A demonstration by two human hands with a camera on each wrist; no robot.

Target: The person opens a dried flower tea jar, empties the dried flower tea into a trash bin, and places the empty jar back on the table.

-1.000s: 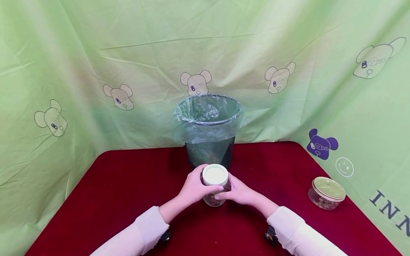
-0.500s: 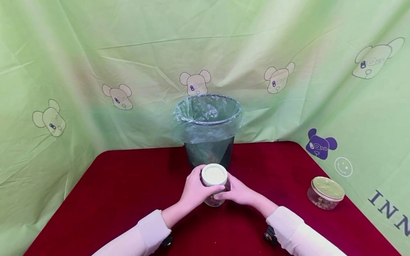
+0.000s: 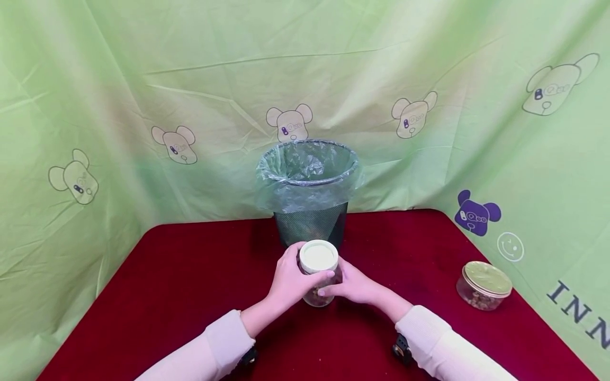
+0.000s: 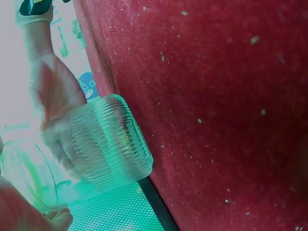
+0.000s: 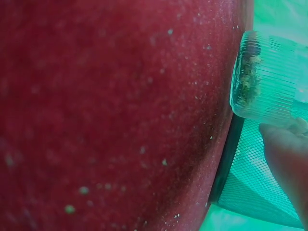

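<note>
A clear ribbed jar point(image 3: 318, 299) with a pale lid point(image 3: 319, 256) stands upright at the middle of the red table, held between both hands. My left hand point(image 3: 292, 276) grips its left side high up, thumb across the front just below the lid. From the right, my right hand point(image 3: 355, 283) holds the body, its thumb lying lower on the front. Small brownish pieces lie in the bottom of the jar point(image 5: 269, 79) in the right wrist view. In the left wrist view, the right hand point(image 4: 55, 89) shows beyond the jar point(image 4: 106, 144); its fingers appear through the glass.
A mesh waste bin point(image 3: 310, 222) lined with a clear bag point(image 3: 305, 197) stands right behind the jar. A round clear tub point(image 3: 483, 287) with a gold-toned lid and brownish pieces sits near the table's right edge. Printed green cloth point(image 3: 229, 69) hangs around the table point(image 3: 200, 280).
The lid and left hand appear very slightly higher in the head view, which has itself shifted a little. Both hands keep their hold on the jar.
</note>
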